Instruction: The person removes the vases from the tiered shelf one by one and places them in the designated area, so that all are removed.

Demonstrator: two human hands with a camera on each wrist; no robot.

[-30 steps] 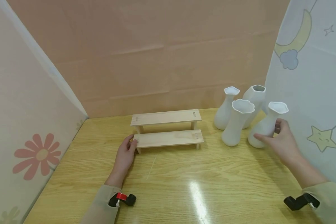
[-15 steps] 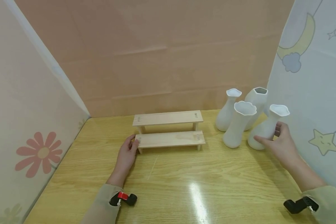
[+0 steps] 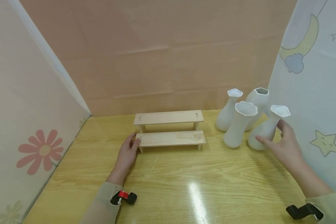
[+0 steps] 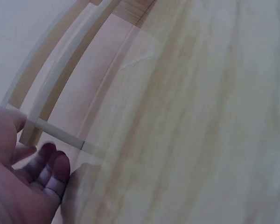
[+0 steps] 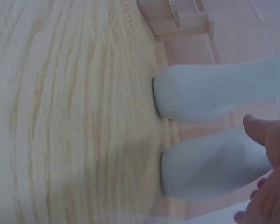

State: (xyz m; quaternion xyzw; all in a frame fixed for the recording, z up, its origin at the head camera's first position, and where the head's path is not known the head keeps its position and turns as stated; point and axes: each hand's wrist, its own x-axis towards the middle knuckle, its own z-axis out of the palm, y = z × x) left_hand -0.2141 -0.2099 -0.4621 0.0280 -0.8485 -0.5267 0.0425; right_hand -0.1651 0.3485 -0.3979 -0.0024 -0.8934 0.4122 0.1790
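Head view first: the left hand [image 3: 126, 154] lies at centre-left of the frame, fingers fairly straight, tips touching the left end of the wooden step shelf [image 3: 170, 138]; the shelf stands mid-frame on the table [image 3: 184, 186], its higher tier behind the lower; the right hand [image 3: 282, 143] at right cups the nearest white vase [image 3: 264, 132], thumb on its front, fingers behind the neck; three more vases [image 3: 239, 119] cluster just beside it, upper right; right wrist view shows the vase [image 5: 210, 170] upright on the tabletop.
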